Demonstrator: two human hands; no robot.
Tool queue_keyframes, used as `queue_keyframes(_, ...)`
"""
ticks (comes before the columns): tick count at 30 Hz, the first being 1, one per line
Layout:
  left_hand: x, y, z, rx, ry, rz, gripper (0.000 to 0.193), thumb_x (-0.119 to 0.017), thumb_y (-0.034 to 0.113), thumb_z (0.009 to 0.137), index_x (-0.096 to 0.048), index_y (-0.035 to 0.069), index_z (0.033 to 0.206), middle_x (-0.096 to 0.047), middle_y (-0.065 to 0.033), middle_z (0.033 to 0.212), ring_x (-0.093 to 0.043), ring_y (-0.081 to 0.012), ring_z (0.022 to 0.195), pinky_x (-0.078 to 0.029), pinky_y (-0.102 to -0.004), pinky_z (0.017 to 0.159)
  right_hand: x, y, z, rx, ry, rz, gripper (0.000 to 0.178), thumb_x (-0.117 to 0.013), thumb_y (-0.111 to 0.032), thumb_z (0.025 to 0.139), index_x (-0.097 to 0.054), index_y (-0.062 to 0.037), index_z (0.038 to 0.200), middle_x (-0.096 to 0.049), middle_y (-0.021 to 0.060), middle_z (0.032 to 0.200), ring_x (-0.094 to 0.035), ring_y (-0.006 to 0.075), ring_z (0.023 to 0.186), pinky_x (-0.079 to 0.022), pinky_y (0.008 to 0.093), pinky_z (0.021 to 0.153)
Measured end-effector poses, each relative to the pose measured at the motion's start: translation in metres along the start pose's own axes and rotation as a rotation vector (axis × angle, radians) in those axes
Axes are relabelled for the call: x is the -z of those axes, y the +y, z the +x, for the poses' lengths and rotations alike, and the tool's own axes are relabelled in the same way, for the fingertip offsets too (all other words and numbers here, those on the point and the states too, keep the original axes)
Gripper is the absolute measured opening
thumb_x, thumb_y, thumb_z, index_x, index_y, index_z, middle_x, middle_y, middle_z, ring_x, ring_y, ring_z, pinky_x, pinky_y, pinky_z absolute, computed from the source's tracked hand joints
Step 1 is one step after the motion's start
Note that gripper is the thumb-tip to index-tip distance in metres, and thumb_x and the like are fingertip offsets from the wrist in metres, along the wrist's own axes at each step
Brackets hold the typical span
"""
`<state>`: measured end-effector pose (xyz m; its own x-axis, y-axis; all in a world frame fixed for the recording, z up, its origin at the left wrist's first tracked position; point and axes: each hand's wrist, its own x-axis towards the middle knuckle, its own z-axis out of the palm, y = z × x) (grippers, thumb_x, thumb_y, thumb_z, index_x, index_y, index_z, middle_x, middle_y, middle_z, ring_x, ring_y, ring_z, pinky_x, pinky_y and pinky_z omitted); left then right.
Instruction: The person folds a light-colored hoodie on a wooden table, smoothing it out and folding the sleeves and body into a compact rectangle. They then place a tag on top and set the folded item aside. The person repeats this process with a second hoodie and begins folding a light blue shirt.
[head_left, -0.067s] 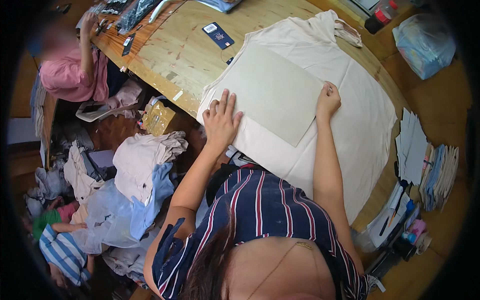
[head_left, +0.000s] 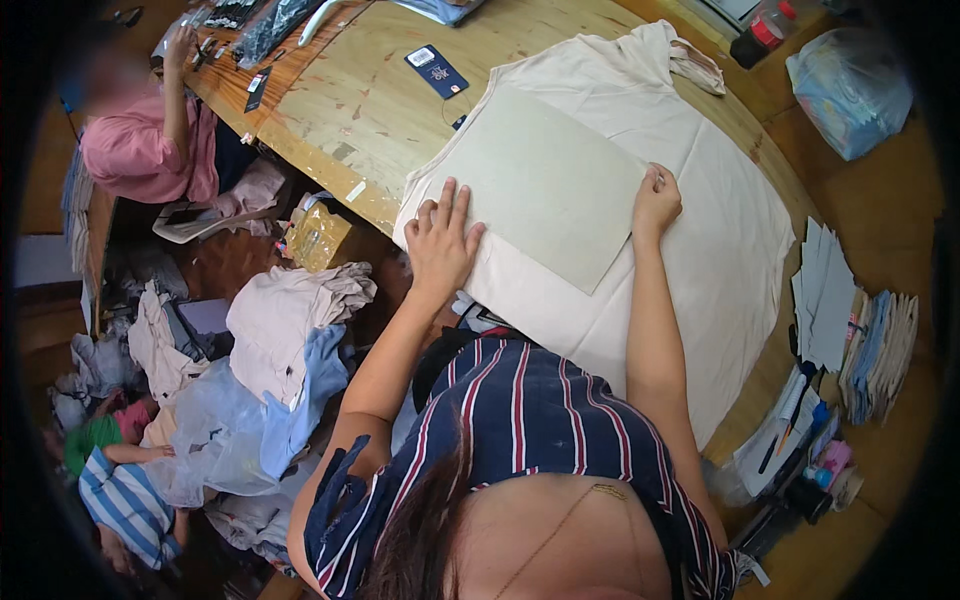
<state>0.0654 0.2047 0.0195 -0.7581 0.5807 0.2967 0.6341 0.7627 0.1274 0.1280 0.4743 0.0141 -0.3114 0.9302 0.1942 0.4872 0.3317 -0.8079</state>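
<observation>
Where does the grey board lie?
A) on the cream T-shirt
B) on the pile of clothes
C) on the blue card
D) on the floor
A: the grey board lies flat on the cream T-shirt spread over the wooden table, with both hands at its near edge.

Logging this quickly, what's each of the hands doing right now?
Left hand: open, flat on the shirt at the board's edge.
Right hand: closed, fingers curled at the board's far edge.
</observation>
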Motion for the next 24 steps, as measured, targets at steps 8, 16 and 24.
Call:
queue_keyframes(8, 0.001, 0.007, 0.006, 0.104, -0.103, 0.016, 0.051, -0.050, 0.034, 0.076, -0.039, 0.014, 0.122, -0.032, -0.0022, 0.131, -0.040, -0.0262, 0.100, -0.029, -0.0362, 0.080, 0.010, -0.007, 0.007, 0.002, -0.148, -0.128, 0.016, -0.052, -0.014, 0.076, -0.060, -0.0056, 0.087, -0.057, 0.0113, 0.058, -0.055, 0.0238, 0.055, -0.042, 0.0345, 0.056)
queue_keyframes(16, 0.004, 0.012, 0.013, 0.124, -0.149, 0.030, 0.046, -0.052, 0.032, 0.074, -0.045, 0.014, 0.116, -0.036, -0.0019, 0.127, -0.041, -0.0305, 0.100, -0.030, -0.0442, 0.084, 0.030, 0.023, 0.040, 0.009, -0.248, -0.130, 0.018, -0.054, -0.014, 0.077, -0.059, -0.0057, 0.092, -0.056, 0.0082, 0.058, -0.049, 0.0136, 0.050, -0.042, 0.0286, 0.053)
queue_keyframes(24, -0.038, 0.040, 0.165, -0.125, 0.144, -0.139, 0.023, -0.049, 0.004, 0.072, -0.053, 0.005, 0.094, -0.052, -0.0124, 0.090, -0.045, -0.0310, 0.089, -0.035, -0.0392, 0.076, 0.196, 0.155, 0.206, 0.008, 0.027, -0.550, 0.032, -0.051, -0.024, 0.078, -0.052, -0.0079, 0.107, -0.056, 0.0169, 0.099, -0.052, 0.0322, 0.091, -0.040, 0.0372, 0.078)
